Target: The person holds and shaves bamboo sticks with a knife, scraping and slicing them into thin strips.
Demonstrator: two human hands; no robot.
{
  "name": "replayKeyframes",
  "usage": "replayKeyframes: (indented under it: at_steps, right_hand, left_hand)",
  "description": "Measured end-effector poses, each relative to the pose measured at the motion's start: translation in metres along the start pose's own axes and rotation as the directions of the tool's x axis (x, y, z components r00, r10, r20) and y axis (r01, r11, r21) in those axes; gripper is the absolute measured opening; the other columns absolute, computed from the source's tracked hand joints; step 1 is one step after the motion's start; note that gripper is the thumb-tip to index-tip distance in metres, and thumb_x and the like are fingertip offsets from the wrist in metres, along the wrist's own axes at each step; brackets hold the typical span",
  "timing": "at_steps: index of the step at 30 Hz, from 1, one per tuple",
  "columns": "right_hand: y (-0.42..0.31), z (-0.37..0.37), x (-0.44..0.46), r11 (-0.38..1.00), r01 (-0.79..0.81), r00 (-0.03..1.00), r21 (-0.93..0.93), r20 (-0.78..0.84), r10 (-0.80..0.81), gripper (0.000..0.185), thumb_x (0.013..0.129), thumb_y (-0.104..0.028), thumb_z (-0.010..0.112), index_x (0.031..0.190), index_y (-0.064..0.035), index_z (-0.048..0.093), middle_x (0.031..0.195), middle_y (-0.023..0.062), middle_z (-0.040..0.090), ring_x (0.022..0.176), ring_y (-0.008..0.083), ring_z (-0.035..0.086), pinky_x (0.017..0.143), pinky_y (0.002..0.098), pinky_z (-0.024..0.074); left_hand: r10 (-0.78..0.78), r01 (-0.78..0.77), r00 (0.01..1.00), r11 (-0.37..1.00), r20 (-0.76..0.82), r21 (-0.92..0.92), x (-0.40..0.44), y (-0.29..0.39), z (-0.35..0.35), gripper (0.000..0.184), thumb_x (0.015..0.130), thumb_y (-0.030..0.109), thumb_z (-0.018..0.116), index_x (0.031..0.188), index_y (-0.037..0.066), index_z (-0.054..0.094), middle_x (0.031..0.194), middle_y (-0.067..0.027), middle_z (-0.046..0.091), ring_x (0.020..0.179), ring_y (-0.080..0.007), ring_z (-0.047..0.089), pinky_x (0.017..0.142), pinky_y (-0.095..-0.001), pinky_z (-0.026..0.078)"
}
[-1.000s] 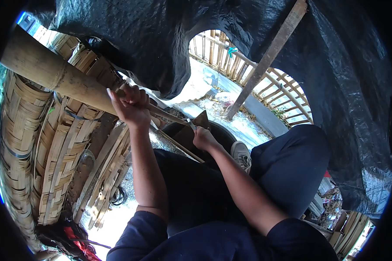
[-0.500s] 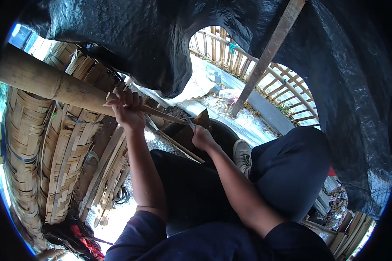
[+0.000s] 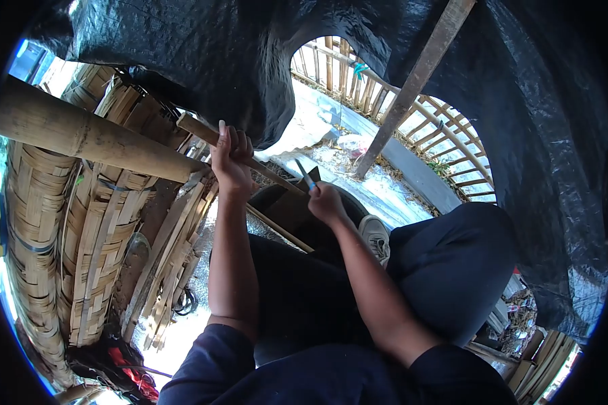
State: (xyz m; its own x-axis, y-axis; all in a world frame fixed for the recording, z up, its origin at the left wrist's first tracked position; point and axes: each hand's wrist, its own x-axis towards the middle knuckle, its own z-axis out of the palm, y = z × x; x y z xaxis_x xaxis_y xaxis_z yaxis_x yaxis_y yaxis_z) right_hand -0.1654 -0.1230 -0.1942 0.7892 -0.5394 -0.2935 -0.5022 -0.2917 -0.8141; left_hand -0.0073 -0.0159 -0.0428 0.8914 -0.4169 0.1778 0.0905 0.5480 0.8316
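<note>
My left hand (image 3: 231,160) is closed around a thin wooden stick (image 3: 267,173), whose blunt upper end juts out past my fingers. The stick slants down to the right, over a dark round basin (image 3: 349,214). A knife (image 3: 304,173) is in my right hand (image 3: 326,202), its blade pointing up and left, apart from the stick. Left of my left hand lies the end of a thick bamboo pole (image 3: 101,138). A pointed brown piece (image 3: 313,176) stands at the basin behind the blade.
Rolled woven bamboo (image 3: 37,236) and split strips (image 3: 165,270) fill the left side. Black plastic sheeting (image 3: 189,54) hangs ahead and to the right, crossed by a slanted wooden post (image 3: 412,91). Beyond is a bamboo fence (image 3: 446,135). My shoe (image 3: 374,237) is beside the basin.
My left hand and the stick have moved right, exposing the pole's end and the stick's upper end. My right hand has shifted up and right, and the blade has come away from the stick.
</note>
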Motion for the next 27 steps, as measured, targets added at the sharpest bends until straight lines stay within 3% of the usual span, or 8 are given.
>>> replayKeyframes:
  at_steps: [2,6,12,14,18,24,26,27]
  right_hand:
    - [-0.028,0.024,-0.008,0.930,0.367,0.919,-0.003,-0.151,-0.363,0.019,0.091,-0.016,0.047,0.092,0.0012,0.054,0.073,0.0271,0.062,0.070,0.0447,0.062,0.062,0.0480,0.0497]
    - [-0.062,0.035,-0.026,0.977,0.193,0.977,0.093,-0.115,-0.182,0.017,0.089,-0.011,0.047,0.099,0.0022,0.052,0.077,0.0304,0.062,0.079,0.0460,0.062,0.068,0.0516,0.0493]
    - [0.051,0.061,-0.021,0.976,-0.051,0.985,-0.211,0.149,0.084,0.017,0.090,-0.010,0.047,0.100,0.0035,0.049,0.080,0.0316,0.062,0.082,0.0480,0.061,0.072,0.0546,0.0489]
    - [-0.003,0.055,-0.027,0.996,0.065,0.995,0.063,-0.085,-0.059,0.017,0.090,-0.010,0.047,0.099,0.0037,0.050,0.081,0.0331,0.061,0.084,0.0478,0.061,0.072,0.0542,0.0488]
    - [-0.014,0.053,-0.010,0.965,0.229,0.970,0.124,-0.116,-0.215,0.017,0.090,-0.010,0.046,0.097,0.0040,0.051,0.081,0.0339,0.061,0.084,0.0480,0.061,0.072,0.0533,0.0494]
    - [0.032,0.065,-0.011,0.998,-0.015,1.000,-0.061,0.018,0.016,0.013,0.091,-0.009,0.048,0.089,0.0029,0.049,0.076,0.0304,0.061,0.079,0.0487,0.060,0.065,0.0528,0.0479]
    - [-0.026,0.045,-0.009,0.958,0.249,0.968,0.145,-0.075,-0.240,0.017,0.092,-0.012,0.047,0.089,0.0035,0.050,0.077,0.0312,0.061,0.081,0.0486,0.060,0.067,0.0535,0.0485]
    - [-0.025,0.048,-0.006,0.959,0.242,0.970,0.145,-0.065,-0.235,0.017,0.092,-0.012,0.047,0.089,0.0035,0.050,0.077,0.0312,0.061,0.081,0.0486,0.060,0.067,0.0535,0.0485]
  left_hand:
    - [0.000,-0.004,0.999,0.993,-0.035,-0.117,0.001,0.001,0.007,0.039,0.096,0.029,0.051,0.066,0.017,0.030,0.056,0.0068,0.022,0.047,-0.0065,0.019,0.046,-0.0264,0.017]
    - [0.029,-0.034,0.991,0.999,-0.131,-0.032,0.004,0.001,0.011,0.040,0.094,0.026,0.057,0.064,0.018,0.032,0.053,0.0070,0.023,0.045,-0.0056,0.019,0.044,-0.0255,0.017]
    - [-0.024,0.022,0.996,0.999,-0.081,-0.033,-0.001,-0.001,0.012,0.041,0.093,0.022,0.059,0.062,0.017,0.032,0.050,0.0073,0.024,0.041,-0.0051,0.019,0.041,-0.0259,0.015]
    - [-0.053,0.052,0.995,0.999,-0.086,-0.016,0.000,-0.001,0.014,0.041,0.093,0.021,0.058,0.062,0.017,0.032,0.049,0.0074,0.024,0.041,-0.0050,0.019,0.041,-0.0260,0.015]
    - [0.002,-0.003,0.979,1.000,-0.203,-0.004,0.013,-0.001,-0.006,0.043,0.093,0.023,0.058,0.060,0.017,0.030,0.048,0.0072,0.024,0.040,-0.0049,0.017,0.041,-0.0265,0.015]
    - [-0.044,0.042,0.987,0.999,-0.155,-0.018,0.015,0.000,-0.004,0.042,0.094,0.022,0.055,0.061,0.017,0.029,0.049,0.0070,0.021,0.042,-0.0060,0.015,0.042,-0.0272,0.014]
    - [-0.047,0.050,0.989,0.999,-0.141,0.015,0.017,0.002,-0.004,0.042,0.094,0.024,0.052,0.061,0.018,0.028,0.049,0.0066,0.020,0.043,-0.0064,0.014,0.043,-0.0278,0.014]
    - [-0.050,0.056,0.991,0.997,-0.124,0.051,0.016,0.001,-0.006,0.041,0.094,0.027,0.050,0.060,0.018,0.028,0.049,0.0063,0.020,0.044,-0.0068,0.013,0.044,-0.0284,0.013]
